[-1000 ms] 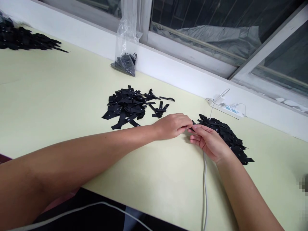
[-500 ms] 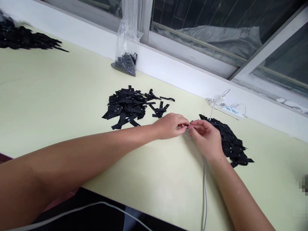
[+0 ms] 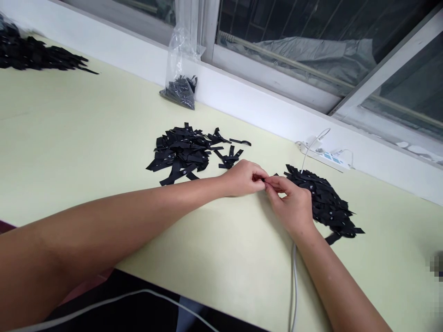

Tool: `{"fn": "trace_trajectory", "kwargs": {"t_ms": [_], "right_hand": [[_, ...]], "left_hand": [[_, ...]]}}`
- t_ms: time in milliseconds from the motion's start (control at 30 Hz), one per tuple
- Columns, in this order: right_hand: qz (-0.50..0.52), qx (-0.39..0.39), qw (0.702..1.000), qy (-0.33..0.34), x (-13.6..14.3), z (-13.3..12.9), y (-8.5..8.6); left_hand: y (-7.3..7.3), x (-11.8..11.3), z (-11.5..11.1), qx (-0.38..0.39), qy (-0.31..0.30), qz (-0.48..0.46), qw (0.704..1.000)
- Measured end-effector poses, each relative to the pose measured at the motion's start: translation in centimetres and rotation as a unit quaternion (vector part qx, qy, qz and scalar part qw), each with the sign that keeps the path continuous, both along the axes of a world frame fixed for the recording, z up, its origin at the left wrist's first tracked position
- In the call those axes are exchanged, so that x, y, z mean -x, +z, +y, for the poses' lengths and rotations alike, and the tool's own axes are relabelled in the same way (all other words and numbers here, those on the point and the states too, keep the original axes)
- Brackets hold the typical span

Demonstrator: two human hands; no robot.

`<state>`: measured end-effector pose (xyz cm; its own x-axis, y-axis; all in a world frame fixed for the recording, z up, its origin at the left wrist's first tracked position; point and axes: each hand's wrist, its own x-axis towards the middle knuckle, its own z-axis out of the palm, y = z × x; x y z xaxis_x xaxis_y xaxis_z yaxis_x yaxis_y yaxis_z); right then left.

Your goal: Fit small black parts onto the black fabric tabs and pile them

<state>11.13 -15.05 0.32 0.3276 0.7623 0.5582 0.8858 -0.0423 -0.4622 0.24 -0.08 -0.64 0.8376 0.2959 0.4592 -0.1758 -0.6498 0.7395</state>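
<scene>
Between the two piles, my left hand (image 3: 245, 178) and my right hand (image 3: 291, 202) meet at the fingertips. Both are closed in a pinch on a small black fabric strip (image 3: 263, 180), mostly hidden by the fingers. Behind my right hand spreads a heap of black fabric strips (image 3: 327, 200), some with small white marks. Beyond my left forearm lies another pile of black strips (image 3: 183, 150), with a few loose strips (image 3: 229, 157) to its right.
A clear plastic bag (image 3: 180, 90) with black pieces stands against the white sill. More black strips (image 3: 38, 55) lie far left. A power strip (image 3: 328, 158) rests at the back; a white cable (image 3: 294, 281) runs over the pale table (image 3: 221, 258) beneath my right arm.
My right hand has shifted slightly left, and its fingers now press closer to my left fingertips. The strip between them is more covered. The piles look the same.
</scene>
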Motion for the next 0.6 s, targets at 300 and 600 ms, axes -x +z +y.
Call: {"fn": "trace_trajectory", "kwargs": {"t_ms": [300, 600], "right_hand": [[-0.036, -0.027, 0.999, -0.016, 0.29, 0.2, -0.45], [0.006, -0.049, 0.998, -0.029, 0.5, 0.39, -0.76]], "left_hand": [[0.33, -0.18, -0.04, 0.033, 0.026, 0.002, 0.999], [0.27, -0.18, -0.17, 0.038, 0.047, -0.009, 0.998]]}}
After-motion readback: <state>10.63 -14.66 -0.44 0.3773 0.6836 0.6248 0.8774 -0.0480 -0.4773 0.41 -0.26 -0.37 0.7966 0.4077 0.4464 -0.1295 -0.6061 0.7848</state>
